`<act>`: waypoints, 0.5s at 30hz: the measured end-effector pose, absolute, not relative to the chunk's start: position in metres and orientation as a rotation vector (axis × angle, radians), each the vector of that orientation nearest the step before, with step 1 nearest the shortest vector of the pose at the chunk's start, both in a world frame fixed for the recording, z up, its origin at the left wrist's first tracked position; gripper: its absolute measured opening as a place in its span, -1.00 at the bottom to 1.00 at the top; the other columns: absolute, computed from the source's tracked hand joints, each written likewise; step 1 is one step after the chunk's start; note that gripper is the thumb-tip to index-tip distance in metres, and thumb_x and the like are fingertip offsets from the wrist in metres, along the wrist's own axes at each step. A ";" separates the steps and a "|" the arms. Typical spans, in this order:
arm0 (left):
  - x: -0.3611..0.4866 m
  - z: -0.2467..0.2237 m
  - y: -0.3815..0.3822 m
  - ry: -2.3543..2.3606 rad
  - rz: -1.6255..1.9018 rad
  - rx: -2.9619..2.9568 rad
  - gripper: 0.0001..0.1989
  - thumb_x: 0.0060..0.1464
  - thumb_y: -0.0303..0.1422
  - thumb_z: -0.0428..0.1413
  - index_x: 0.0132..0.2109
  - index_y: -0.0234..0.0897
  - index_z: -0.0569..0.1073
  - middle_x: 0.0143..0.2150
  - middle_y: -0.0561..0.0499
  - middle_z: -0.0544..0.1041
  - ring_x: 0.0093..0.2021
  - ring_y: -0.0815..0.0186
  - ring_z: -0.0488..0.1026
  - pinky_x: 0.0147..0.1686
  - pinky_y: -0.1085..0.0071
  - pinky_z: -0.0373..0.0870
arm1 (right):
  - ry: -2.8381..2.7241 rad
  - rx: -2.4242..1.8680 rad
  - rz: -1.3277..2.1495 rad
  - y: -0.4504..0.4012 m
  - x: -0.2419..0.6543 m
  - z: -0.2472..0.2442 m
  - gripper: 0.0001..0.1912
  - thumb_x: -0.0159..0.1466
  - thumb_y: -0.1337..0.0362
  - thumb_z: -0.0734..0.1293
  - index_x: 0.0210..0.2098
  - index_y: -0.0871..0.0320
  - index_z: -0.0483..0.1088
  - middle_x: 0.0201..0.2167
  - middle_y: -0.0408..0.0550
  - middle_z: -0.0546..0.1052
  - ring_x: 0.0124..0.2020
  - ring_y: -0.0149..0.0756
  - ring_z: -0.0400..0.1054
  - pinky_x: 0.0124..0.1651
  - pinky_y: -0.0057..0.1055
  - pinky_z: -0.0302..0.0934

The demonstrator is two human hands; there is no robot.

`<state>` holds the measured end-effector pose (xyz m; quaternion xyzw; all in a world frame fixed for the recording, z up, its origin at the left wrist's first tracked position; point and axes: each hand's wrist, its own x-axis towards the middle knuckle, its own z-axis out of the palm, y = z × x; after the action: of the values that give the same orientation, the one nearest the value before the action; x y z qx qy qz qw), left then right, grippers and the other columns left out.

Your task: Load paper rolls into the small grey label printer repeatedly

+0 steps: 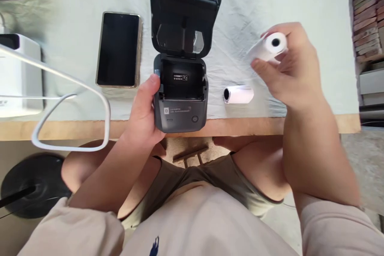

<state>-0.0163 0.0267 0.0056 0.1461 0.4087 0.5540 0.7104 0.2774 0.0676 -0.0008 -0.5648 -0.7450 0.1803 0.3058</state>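
Note:
My left hand (pixel 146 106) grips the left side of a dark grey label printer (pixel 181 114), thumb on its upper edge. The printer's lid (pixel 183 18) stands wide open, and its paper bay (pixel 183 84) shows no roll inside. To the right, my right hand (pixel 291 64) holds a white paper roll (pixel 265 50) between thumb and fingers, with the dark hole of its core facing me. A second, smaller white roll (pixel 240 95) lies on the cloth between the printer and my right hand.
A phone (pixel 119 50) lies face up left of the printer. A white cable (pixel 106 120) loops over the table's wooden front edge (pixel 237 127), near a white device (pixel 22 76) at far left. Stacked bricks (pixel 364 16) stand beyond the right side. A black round base (pixel 36 186) is on the floor.

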 end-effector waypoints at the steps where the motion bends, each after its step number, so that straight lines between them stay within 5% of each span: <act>1: -0.016 0.005 0.027 0.920 1.239 0.323 -0.56 0.57 -0.13 0.06 -0.03 -0.32 0.74 -0.13 -0.06 0.85 0.21 0.05 0.77 0.35 0.14 0.68 | -2.015 -1.508 0.417 0.067 0.280 -0.004 -0.61 0.41 0.24 0.47 0.19 -0.10 0.44 0.18 0.04 0.64 0.10 -0.13 0.61 -0.04 -0.22 0.59; 4: -0.014 0.005 0.027 0.967 1.241 0.336 -0.66 0.51 -0.19 0.15 -0.04 -0.31 0.75 -0.15 0.02 0.85 0.19 0.09 0.78 0.32 0.22 0.69 | -2.070 -1.554 0.375 0.065 0.283 -0.007 -0.50 0.32 0.27 0.52 0.23 -0.04 0.51 0.11 0.04 0.72 -0.05 -0.07 0.64 -0.01 -0.11 0.58; 7: -0.013 0.007 0.027 0.953 1.215 0.366 -0.66 0.52 -0.17 0.18 -0.06 -0.29 0.76 -0.15 0.05 0.85 0.02 0.18 0.81 0.16 0.34 0.74 | -2.073 -1.496 0.249 0.055 0.278 0.010 -0.36 0.34 0.33 0.45 0.40 -0.02 0.45 0.33 0.13 0.66 0.17 0.04 0.66 0.12 -0.06 0.56; 10: -0.014 0.010 0.027 0.940 1.195 0.375 -0.62 0.51 -0.11 0.20 -0.06 -0.31 0.77 -0.13 0.03 0.85 -0.11 0.22 0.80 0.06 0.36 0.77 | -2.152 -1.382 0.172 0.036 0.266 0.037 -0.46 0.37 0.40 0.37 0.31 -0.04 0.53 0.20 0.06 0.73 0.07 -0.05 0.69 -0.04 -0.16 0.55; 12: -0.015 0.011 0.027 0.971 1.175 0.349 -0.58 0.54 -0.09 0.16 -0.09 -0.31 0.77 -0.21 0.01 0.84 -0.07 0.14 0.81 0.16 0.26 0.77 | -2.363 -1.355 0.249 0.025 0.256 0.044 -0.53 0.41 0.37 0.34 0.26 -0.02 0.58 0.11 0.03 0.75 -0.05 -0.07 0.69 -0.12 -0.16 0.55; 15: -0.016 0.013 0.029 0.994 1.139 0.314 -0.46 0.63 -0.09 -0.01 -0.12 -0.28 0.75 -0.24 -0.01 0.82 0.11 0.08 0.80 0.31 0.18 0.69 | -2.590 -1.415 0.266 0.020 0.247 0.035 -0.52 0.44 0.35 0.30 0.30 0.03 0.59 0.14 0.09 0.75 0.03 0.08 0.68 -0.04 -0.03 0.58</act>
<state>-0.0160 0.0286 0.0127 0.1418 0.4492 0.5147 0.7164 0.2474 0.0202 0.0346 -0.4756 -0.8706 0.0893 0.0889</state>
